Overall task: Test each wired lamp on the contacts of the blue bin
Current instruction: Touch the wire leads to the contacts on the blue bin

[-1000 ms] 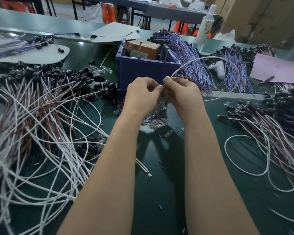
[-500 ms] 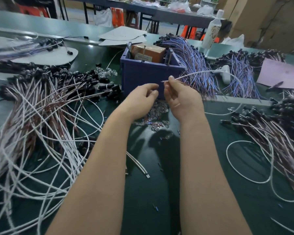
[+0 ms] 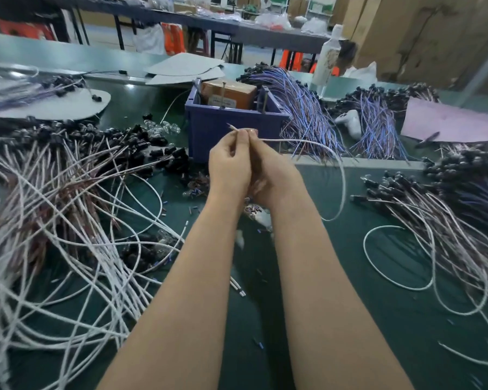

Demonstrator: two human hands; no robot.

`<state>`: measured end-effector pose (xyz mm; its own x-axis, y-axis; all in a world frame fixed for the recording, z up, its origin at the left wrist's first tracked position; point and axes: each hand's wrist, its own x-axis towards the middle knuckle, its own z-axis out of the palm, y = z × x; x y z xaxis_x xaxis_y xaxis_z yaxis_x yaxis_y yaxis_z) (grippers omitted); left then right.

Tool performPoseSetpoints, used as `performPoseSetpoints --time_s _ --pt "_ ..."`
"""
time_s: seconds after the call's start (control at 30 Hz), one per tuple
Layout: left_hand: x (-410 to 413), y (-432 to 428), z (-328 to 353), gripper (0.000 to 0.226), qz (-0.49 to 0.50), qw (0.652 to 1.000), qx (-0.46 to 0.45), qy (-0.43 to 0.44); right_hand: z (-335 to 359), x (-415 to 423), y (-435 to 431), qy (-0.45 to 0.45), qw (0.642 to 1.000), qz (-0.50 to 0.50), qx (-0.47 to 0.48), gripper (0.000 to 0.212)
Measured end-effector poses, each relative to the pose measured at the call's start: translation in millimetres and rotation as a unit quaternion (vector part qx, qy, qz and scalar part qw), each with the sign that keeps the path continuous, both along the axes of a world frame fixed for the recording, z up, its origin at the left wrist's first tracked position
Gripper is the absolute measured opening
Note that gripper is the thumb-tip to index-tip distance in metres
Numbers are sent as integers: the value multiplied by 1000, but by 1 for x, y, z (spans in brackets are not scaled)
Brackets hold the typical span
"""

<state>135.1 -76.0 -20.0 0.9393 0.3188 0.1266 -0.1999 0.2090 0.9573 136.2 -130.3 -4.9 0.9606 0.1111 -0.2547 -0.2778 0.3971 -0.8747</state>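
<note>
Pinching the thin white-and-pink wired lead [image 3: 307, 141] at its end, both hands held its bare tip clear of the fingers. The tip pointed up and to the left, just in front of the near wall of the blue plastic bin [image 3: 223, 142] and not touching it. The left hand [image 3: 228, 161] had its fingers curled, with thumb and forefinger closed on the lead right behind the tip. The right hand [image 3: 271, 170], pressed against the left, gripped the same lead just behind that. This tight 2-handed hold probably served to steady or separate the fine ends before they met the contacts.

From the hands the lead arced right and looped down behind the right forearm; its lamp end could not be made out. The likely contacts, 2 upright metal pins [image 3: 223, 94], stood inside the bin beside a brown cardboard box [image 3: 231, 92], a short reach beyond the tip.

A large tangle of white leads with black sockets [image 3: 54, 192] sprawled to the left on the dark green table mat [image 3: 350, 277]. A neater fan of similar leads [image 3: 448, 209] lay to the right, which suggests untested and tested stock kept apart. Bundles of blue-and-purple wires [image 3: 302, 108] lay behind the bin, and loose clear glass bulbs [image 3: 164, 127] sat near its left side.
</note>
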Motion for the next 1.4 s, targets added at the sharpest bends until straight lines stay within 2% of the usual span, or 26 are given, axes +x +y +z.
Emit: performPoseSetpoints --time_s 0.03,0.07,0.1,0.13,0.17,0.2,0.23,0.3,0.33,0.37,0.4,0.47,0.53,0.63,0.7,0.8,0.93,1.0,1.13,1.33,1.4 --pt "1 5 1 31 24 1000 -1 -2 4 -5 0 -20 992 41 -121 27" --pt "2 11 3 34 46 999 -6 -2 13 -12 -2 -55 961 91 -256 30" --pt "4 17 6 36 65 998 -16 2 24 -20 -6 -100 917 136 -361 33" --pt "5 24 8 36 77 997 -26 9 39 -28 -10 -153 876 166 -426 33" --pt "6 30 11 35 80 996 -33 17 55 -37 -15 -212 848 172 -455 32" --pt "6 36 14 34 76 996 -36 23 70 -47 -18 -270 836 156 -452 29" --pt "5 40 17 34 67 997 -35 24 83 -54 -22 -322 840 116 -422 26" --pt "4 44 23 35 46 999 -20 22 98 -60 -26 -413 844 -21 -341 21" --pt "3 45 26 35 33 999 -5 22 98 -58 -25 -432 829 -80 -346 20" --pt "2 46 28 36 16 999 16 25 94 -53 -24 -424 810 -108 -390 21" --pt "1 45 28 36 -4 999 42 28 86 -45 -22 -388 794 -94 -459 26" --pt "-1 43 25 35 -44 993 97 41 66 -30 -18 -280 764 9 -581 40" --pt "-2 40 18 32 -57 987 138 55 46 -18 -16 -222 774 90 -587 43" --pt "-1 41 14 30 -62 985 142 70 29 -4 -19 -207 826 115 -511 24" --pt "-1 41 14 28 -68 984 147 76 25 0 -24 -197 858 87 -466 17" --pt "0 42 15 21 -60 981 170 75 21 3 -27 -179 889 9 -422 24" --pt "0 49 16 21 -26 979 193 59 14 10 -33 -178 870 -94 -450 28" --pt "2 50 17 21 -3 987 149 58 9 13 -36 -182 865 -147 -444 26" --pt "6 50 22 22 2 992 44 114 2 16 -41 -179 854 -214 -439 30" --pt "2 54 23 21 -42 996 2 78 2 19 -40 -161 895 -202 -363 12" --pt "0 53 22 20 -53 996 -3 76 2 18 -39 -166 903 -206 -337 17"
